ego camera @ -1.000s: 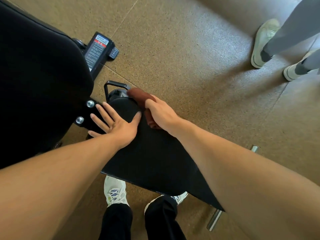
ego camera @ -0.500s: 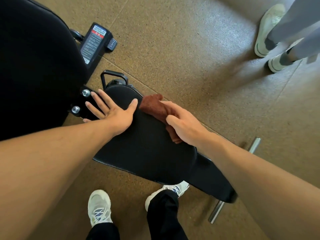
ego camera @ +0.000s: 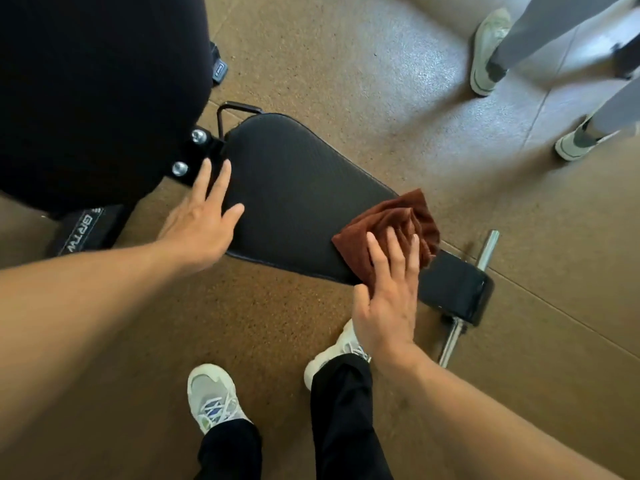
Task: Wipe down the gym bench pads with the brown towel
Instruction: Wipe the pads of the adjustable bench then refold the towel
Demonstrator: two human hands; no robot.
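Observation:
The black seat pad point(ego camera: 294, 188) of the gym bench lies in the middle of the view, narrowing toward the right. A large black back pad point(ego camera: 97, 91) fills the upper left. The brown towel point(ego camera: 398, 216) is bunched on the narrow right end of the seat pad. My right hand point(ego camera: 388, 292) presses flat on the towel's near part, fingers spread over the cloth. My left hand point(ego camera: 201, 220) rests flat and open on the seat pad's wide left end, near two silver bolts point(ego camera: 188, 152).
The bench's black end bracket point(ego camera: 457, 289) and a steel foot bar point(ego camera: 467, 299) stick out at the right. My own two shoes point(ego camera: 214, 396) stand on the brown speckled floor below. Another person's legs and light shoes point(ego camera: 488, 46) stand at the upper right.
My right hand has slid the towel along the seat pad from its wide end by the back pad to the narrow right end. My left hand stayed at the wide end.

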